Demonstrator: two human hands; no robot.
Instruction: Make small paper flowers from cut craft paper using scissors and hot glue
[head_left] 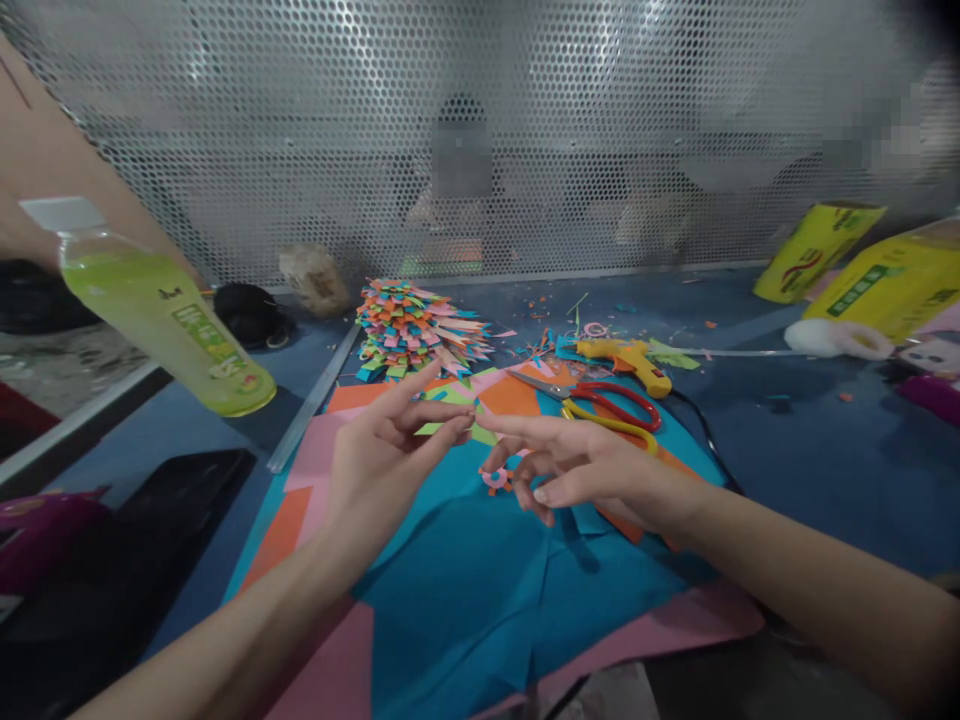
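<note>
My left hand (401, 440) hovers over a large blue paper sheet (457, 570), its thumb and fingers pinched together. Whatever is between those fingertips is too small to make out. The index finger of my right hand (577, 465) is stretched out to the left fingertips; the other fingers are loosely bent, with nothing visible in them. Just below, a pink paper ring with orange tabs (495, 478) lies on the sheet, partly hidden by my right fingers. Behind my hands stands a cone-shaped stack of fringed coloured paper (405, 330).
Scissors (615, 400) with red and yellow handles and a yellow glue gun (630, 362) lie behind my right hand. A green drink bottle (165, 310) and clear ruler strip (315, 400) are left. Yellow containers (817, 250) stand right. A perforated metal panel (570, 100) closes the back.
</note>
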